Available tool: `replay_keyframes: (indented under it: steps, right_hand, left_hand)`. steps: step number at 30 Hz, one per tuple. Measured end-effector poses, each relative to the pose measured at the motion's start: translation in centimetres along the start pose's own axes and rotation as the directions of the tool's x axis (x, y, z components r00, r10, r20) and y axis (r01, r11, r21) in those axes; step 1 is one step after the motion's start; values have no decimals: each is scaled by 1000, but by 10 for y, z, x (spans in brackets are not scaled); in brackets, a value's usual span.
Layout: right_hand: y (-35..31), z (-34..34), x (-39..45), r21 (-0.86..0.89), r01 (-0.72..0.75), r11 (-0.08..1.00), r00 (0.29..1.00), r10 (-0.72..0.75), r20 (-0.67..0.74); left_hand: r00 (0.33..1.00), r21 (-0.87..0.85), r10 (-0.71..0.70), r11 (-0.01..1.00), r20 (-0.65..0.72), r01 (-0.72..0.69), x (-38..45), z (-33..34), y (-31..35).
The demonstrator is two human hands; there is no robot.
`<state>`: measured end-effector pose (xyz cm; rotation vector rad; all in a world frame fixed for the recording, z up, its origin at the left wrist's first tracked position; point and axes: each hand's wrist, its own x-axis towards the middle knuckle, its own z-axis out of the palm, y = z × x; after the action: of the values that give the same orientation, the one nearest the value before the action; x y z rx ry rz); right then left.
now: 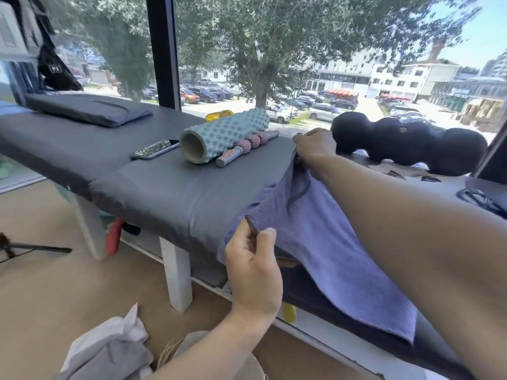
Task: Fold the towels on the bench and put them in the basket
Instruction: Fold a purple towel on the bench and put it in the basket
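Observation:
A purple-blue towel (329, 242) lies spread over the right part of the dark grey padded bench (164, 193). My left hand (253, 267) pinches the towel's near corner at the bench's front edge. My right hand (315, 148) grips the towel's far corner at the back edge, with my forearm stretched across the cloth. At the bottom edge a woven basket (167, 352) shows only as a bit of rim, mostly hidden by my left arm and by white and grey cloths (109, 349).
On the bench stand a teal foam roller (222, 134), a pink massage stick (247, 146), a phone (155, 149) and a dark cushion (87, 108). A black peanut-shaped roller (411, 145) lies on the window sill. White bench legs (178, 272) stand on the wooden floor.

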<state>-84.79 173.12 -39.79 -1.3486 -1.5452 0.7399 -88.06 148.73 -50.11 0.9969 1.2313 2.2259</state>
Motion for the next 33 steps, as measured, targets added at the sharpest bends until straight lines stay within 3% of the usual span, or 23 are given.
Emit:
replay_keyframes:
  steps: [5, 8, 13, 20, 25, 33]
  right_hand:
    - [8, 40, -4, -138, 25, 990, 987, -2, 162]
    - [28, 59, -13, -202, -20, 979, 927, 94, 363]
    - [50, 53, -7, -274, 178, 945, 949, -91, 302]
    - [69, 37, 6, -435, 274, 858, 926, -113, 360]
    - [78, 42, 9, -517, 299, 802, 927, -115, 357]
    - [74, 46, 13, -392, 309, 866, 942, -220, 255]
  left_hand:
    - [986, 14, -130, 991, -102, 132, 5, -22, -16]
    - [901, -31, -339, 938, -271, 344, 6, -33, -35]
    - [782, -36, -503, 848, -370, 529, 15, -46, -57]
    - [838, 101, -336, 904, -431, 415, 18, -46, -67]
    - [838, 94, -347, 903, -421, 420, 20, -45, -68]
    - [867, 95, -330, 916, -373, 389, 23, -46, -58]
